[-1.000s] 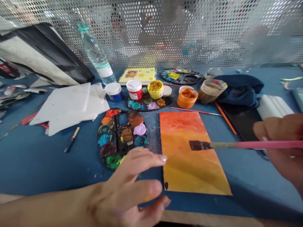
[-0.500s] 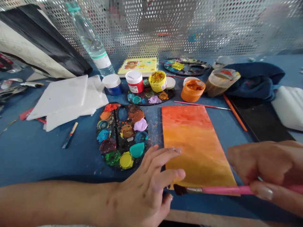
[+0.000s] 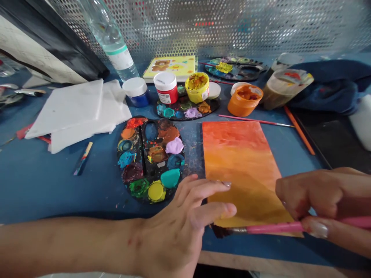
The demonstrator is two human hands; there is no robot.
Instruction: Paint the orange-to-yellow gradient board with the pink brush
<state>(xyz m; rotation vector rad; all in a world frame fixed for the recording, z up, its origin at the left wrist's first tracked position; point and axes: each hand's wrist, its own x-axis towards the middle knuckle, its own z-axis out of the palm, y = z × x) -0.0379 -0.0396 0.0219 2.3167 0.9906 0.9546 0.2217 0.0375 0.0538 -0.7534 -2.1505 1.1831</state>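
A small canvas [image 3: 242,162] painted in a blend from red-orange at the top to ochre at the bottom lies on the blue table. Over its lower left edge reaches my left hand [image 3: 185,216], fingers spread, holding nothing. In my right hand [image 3: 321,204], at the canvas's lower right, a pink-handled paintbrush [image 3: 269,227] is pinched. It lies nearly level along the canvas's bottom edge, and its dark bristles sit at the lower left corner beneath my left hand. Left of the canvas is a black palette [image 3: 147,173] with blobs of many colours.
Behind stand a blue paint jar [image 3: 136,92], a red jar [image 3: 166,88], a yellow jar [image 3: 197,88] and an orange jar [image 3: 245,101]. A cup of murky water [image 3: 279,90] is at the back right, a water bottle [image 3: 116,46] at the back left. White sheets [image 3: 69,108] lie left.
The view has shifted slightly, so things on the table appear higher. The brush tip has moved a little left toward the canvas's lower left corner; both hands keep their poses.
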